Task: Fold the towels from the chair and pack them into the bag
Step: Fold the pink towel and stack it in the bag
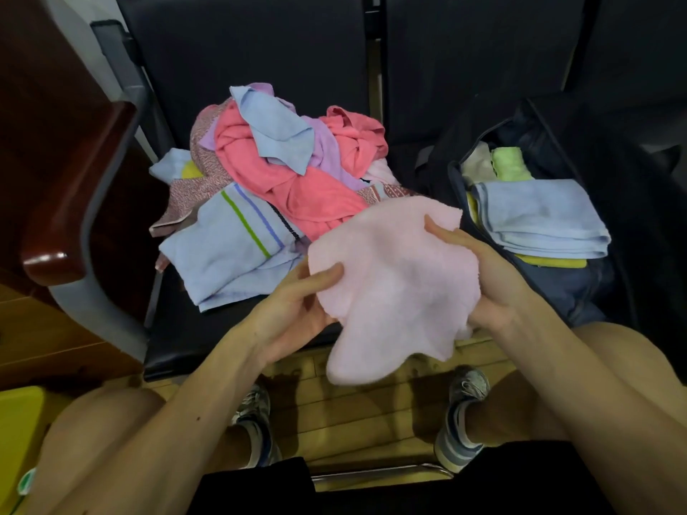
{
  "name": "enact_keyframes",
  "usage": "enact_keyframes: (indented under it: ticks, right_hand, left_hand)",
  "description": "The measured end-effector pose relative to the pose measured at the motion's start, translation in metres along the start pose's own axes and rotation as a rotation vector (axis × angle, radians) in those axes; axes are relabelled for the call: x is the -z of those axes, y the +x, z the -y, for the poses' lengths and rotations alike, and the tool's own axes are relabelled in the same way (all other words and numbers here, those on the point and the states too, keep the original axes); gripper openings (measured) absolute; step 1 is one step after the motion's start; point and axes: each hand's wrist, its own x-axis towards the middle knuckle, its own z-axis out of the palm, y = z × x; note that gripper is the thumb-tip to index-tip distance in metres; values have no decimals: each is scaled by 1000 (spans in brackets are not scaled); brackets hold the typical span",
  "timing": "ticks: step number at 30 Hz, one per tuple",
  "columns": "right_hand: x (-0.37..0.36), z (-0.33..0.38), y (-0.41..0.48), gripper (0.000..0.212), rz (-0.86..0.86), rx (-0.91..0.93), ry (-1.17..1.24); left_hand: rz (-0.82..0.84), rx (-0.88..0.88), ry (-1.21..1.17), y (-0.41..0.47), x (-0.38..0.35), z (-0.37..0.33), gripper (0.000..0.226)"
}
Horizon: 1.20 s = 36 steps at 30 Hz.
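Note:
A pale pink towel (394,284) hangs loose in the air between my hands, over the front edge of the dark chair seat (208,328). My left hand (297,302) pinches its left edge with thumb on top. My right hand (479,276) grips its right side, thumb over the cloth. Behind it on the seat lies a heap of unfolded towels (290,161): coral, light blue, lilac, a patterned one and a blue one with green and purple stripes. The dark open bag (580,291) stands on the right seat, holding a folded light blue towel (539,217) over yellow and green ones.
A dark wooden armrest (70,217) on a grey frame borders the left of the chair. My knees and shoes are below on the wooden floor (353,414). A yellow object (18,433) sits at the lower left.

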Motion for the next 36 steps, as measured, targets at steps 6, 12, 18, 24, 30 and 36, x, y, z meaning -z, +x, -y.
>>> enact_keyframes:
  ticks: [6,12,18,24,30,36]
  right_hand:
    - [1,-6,7,57,-41,-95,-163]
    - [2,-27,19,62,-76,13,-596]
    - [10,-22,29,93,-298,316,-819]
    - [11,-34,30,69,-102,203,-1045]
    - [12,-35,30,56,-171,313,-1295]
    - [15,-23,27,51,-280,427,-1465]
  left_hand:
    - [-240,-231,95,-6,-4,-20,80]
    - [-452,-416,246,-17,6,-42,64]
    - [-461,-462,427,-17,9,-36,29]
    - [-518,-375,259,-10,19,-42,12]
    - [-353,-268,294,-18,25,-47,49]
    - [-359,-243,563,-14,30,-40,55]
